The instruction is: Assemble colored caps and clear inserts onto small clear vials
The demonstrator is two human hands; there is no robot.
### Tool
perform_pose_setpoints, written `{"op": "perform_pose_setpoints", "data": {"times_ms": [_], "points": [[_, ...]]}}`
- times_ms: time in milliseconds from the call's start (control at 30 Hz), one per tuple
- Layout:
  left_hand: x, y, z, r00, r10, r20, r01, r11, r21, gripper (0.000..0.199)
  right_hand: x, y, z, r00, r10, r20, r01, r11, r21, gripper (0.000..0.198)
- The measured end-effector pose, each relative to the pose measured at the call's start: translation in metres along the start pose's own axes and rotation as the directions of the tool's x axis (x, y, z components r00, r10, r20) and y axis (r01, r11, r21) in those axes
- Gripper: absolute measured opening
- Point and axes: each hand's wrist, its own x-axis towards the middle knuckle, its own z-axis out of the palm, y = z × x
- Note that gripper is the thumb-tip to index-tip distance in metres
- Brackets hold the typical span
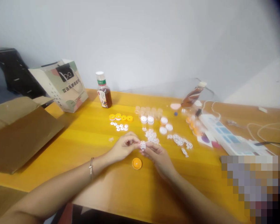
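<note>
From left to right, we observed a paper bag, a bottle and four yellow discs on the tabletop. Our left grip pinched a small white openwork piece beyond an orange cap; our right grip pinched its opposite side. Farther right, more white openwork pieces lay clustered.

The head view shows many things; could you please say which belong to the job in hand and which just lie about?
Likely in the job:
white piece between left hand and right hand
orange round part
loose white pieces
yellow discs

Likely lying about:
paper bag
cardboard box
upright bottle
tilted bottle
</note>
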Motion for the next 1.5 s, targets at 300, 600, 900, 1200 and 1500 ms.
{"op": "perform_pose_setpoints", "data": {"times_ms": [300,600,900,1200,1500], "points": [[-0.003,-0.005,0.002,1.0,-0.023,-0.014,0.023,0.999,0.037,0.011,-0.001,0.004,-0.003,0.998,0.062,-0.01,-0.061,0.995,0.085,0.018],[-0.005,-0.008,0.004,0.996,-0.069,0.049,0.075,0.99,-0.123,0.015,-0.003,0.001,-0.006,0.988,0.134,0.072,-0.148,0.948,0.28,0.014],[-0.004,-0.005,0.005,0.997,-0.073,0.007,0.073,0.975,-0.208,0.015,-0.003,-0.001,-0.004,0.989,0.118,0.094,-0.139,0.953,0.268,0.018],[-0.005,-0.006,0.008,0.999,-0.042,-0.025,0.035,0.974,-0.225,0.013,-0.004,0.004,-0.007,0.99,0.111,0.085,-0.125,0.974,0.19,0.013],[-0.006,-0.004,0.008,0.998,-0.05,-0.046,0.047,0.997,-0.059,0.012,-0.004,0.002,-0.004,0.994,0.088,0.067,-0.094,0.991,0.096,0.014]]}}
